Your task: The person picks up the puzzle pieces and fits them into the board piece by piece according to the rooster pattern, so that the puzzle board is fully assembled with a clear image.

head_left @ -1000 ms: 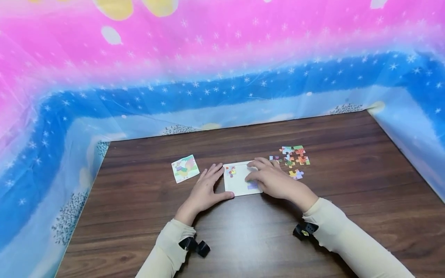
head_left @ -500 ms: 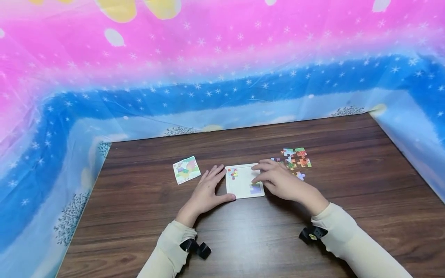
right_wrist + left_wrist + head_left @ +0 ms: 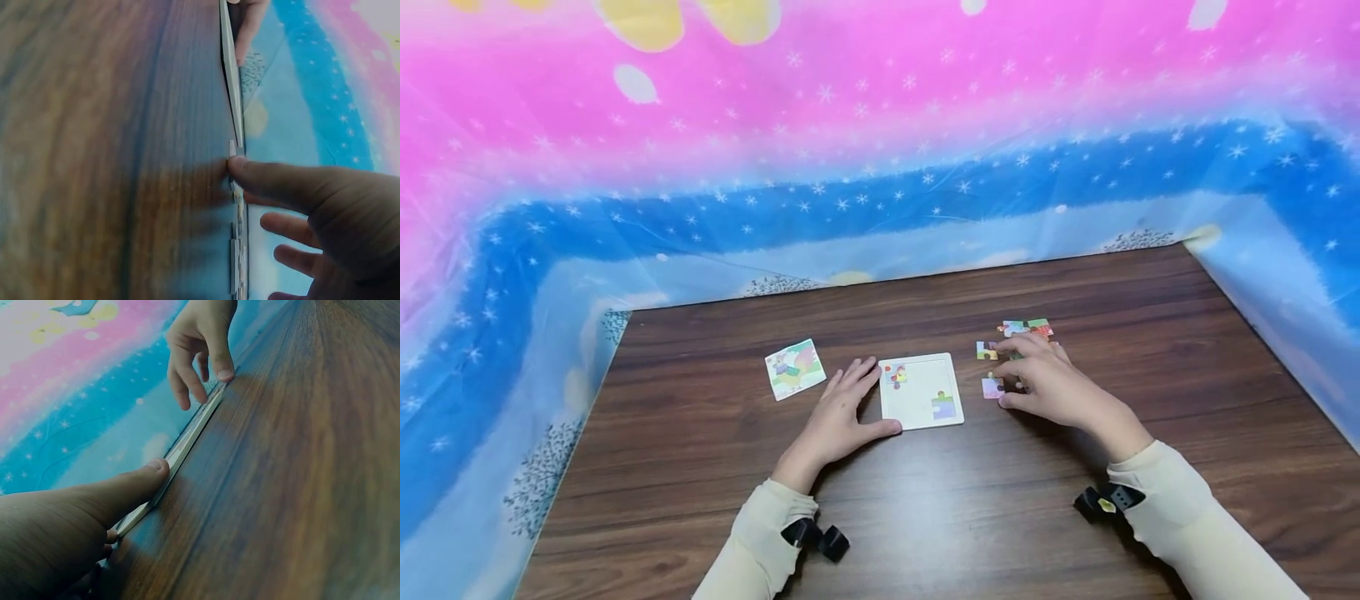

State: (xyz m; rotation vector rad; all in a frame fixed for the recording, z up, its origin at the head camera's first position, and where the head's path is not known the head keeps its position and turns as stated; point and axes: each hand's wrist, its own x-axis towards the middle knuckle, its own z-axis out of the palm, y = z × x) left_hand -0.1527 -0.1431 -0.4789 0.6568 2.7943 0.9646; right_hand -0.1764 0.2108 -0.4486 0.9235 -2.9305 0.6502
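A white square puzzle tray [image 3: 917, 379] lies in the middle of the head view, with a colourful piece [image 3: 896, 377] at its upper left and a purple-green piece [image 3: 943, 406] at its lower right. My left hand [image 3: 842, 412] rests at the tray's left side, thumb on the near corner, fingertips at the far corner. Right of the tray, my right hand [image 3: 1045, 375] hovers low over loose puzzle pieces, fingers slightly bent and spread. Its thumb touches or nearly touches a pink-purple piece [image 3: 992, 387]. A yellow-purple piece [image 3: 986, 351] lies by the fingertips. The hand partly hides other pieces.
A square picture card [image 3: 795, 369] lies left of the tray. More loose pieces [image 3: 1039, 326] lie beyond my right hand on the brown wooden table [image 3: 880, 508]. A pink and blue patterned cloth [image 3: 850, 150] stands around the table's back and sides.
My right hand has moved right, off the tray and over the loose pieces. The purple-green piece in the tray's lower right is now uncovered. My left hand stays at the tray.
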